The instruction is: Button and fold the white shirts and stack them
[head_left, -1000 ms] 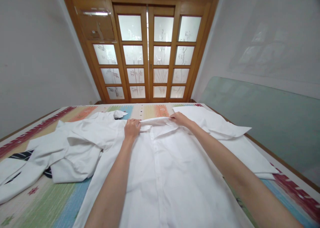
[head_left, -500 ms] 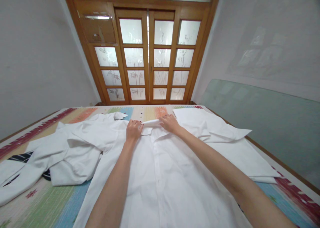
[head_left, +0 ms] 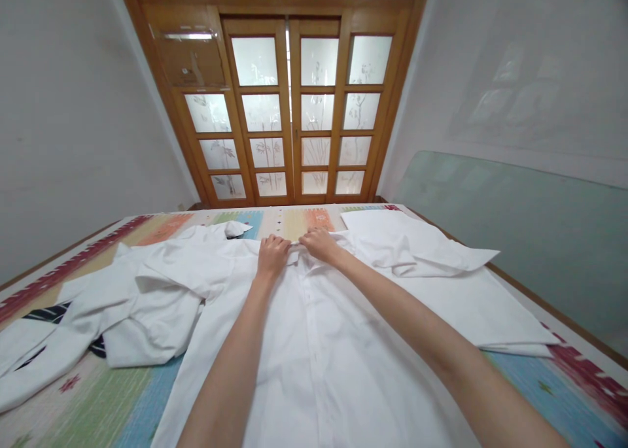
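A white button-front shirt [head_left: 289, 343] lies spread on a bed, its collar end away from me. My left hand [head_left: 273, 255] is closed on the left part of the collar. Close beside it, my right hand [head_left: 320, 245] grips the collar's right part, its fingers curled over the far edge. The fingertips of both hands nearly meet, and they hide most of the collar. Down the middle of the shirt runs the button placket. Under my left forearm and beyond it, the fabric shows soft creases.
Crumpled white clothing [head_left: 152, 297] with black striped patches lies at the left. Folded white cloth [head_left: 471, 304] is at the right. Beneath is a multicoloured striped bedspread [head_left: 105, 402]. A pale green headboard-like panel [head_left: 515, 232] stands along the right wall; wooden glazed doors [head_left: 287, 108] are beyond.
My hands have drawn closer together along the collar, the left moving right and the right moving left. The stretch of collar between them is now mostly covered.
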{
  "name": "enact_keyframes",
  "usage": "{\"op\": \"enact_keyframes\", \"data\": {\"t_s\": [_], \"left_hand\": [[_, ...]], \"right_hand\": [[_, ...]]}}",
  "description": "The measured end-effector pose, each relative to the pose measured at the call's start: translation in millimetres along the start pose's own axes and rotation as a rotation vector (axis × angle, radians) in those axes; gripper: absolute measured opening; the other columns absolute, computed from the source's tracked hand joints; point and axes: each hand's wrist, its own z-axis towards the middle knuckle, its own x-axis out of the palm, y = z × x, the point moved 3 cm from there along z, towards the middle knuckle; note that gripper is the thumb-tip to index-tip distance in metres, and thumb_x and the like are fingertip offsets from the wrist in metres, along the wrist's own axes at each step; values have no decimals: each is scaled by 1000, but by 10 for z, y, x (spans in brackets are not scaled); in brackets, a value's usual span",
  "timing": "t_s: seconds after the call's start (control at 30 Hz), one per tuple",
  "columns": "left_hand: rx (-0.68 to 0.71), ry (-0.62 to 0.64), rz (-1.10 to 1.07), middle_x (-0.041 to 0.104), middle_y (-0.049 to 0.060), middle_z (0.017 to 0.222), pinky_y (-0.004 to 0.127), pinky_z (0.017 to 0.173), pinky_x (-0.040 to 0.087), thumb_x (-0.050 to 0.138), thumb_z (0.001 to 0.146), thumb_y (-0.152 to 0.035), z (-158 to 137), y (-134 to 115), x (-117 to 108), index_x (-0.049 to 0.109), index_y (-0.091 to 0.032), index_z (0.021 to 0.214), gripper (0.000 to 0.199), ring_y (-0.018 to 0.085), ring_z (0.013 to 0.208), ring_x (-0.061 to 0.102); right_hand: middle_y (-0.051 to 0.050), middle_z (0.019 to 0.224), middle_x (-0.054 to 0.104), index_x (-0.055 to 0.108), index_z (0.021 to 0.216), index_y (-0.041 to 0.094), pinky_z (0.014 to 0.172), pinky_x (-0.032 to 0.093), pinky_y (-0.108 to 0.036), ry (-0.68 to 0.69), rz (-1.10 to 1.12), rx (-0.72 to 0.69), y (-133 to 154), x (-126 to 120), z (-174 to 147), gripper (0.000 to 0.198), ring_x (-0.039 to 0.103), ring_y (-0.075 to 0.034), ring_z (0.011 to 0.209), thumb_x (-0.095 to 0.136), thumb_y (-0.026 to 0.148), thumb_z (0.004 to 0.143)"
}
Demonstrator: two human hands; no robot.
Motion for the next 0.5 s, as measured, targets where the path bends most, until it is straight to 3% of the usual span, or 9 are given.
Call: {"op": "enact_keyframes", "data": {"t_s": [0.17,0.33,0.5], "left_hand": [[-45,-29,1,68,9,82,37,77,38,58,86,-19,-14,44,8,69,-22,81,12,26,89,56],[-116,-43,12,67,9,80,38,80,42,58,87,-21,-9,107,-12,70,-21,79,14,27,89,56],[-344,-94,-78,67,9,84,37,85,45,57,86,-28,30,250,-100,72,-19,78,19,25,89,60]], "right_hand": [[-17,102,71,72,103,13,83,43,-34,84,-23,110,-331,-2,-186,34,62,-26,102,45,4,84],[-19,106,70,72,105,15,80,47,-33,140,-16,388,-710,-46,-402,30,65,-29,101,48,11,87],[-14,98,72,74,95,16,75,51,-28,86,311,683,-947,-34,-463,21,69,-25,89,60,29,85]]}}
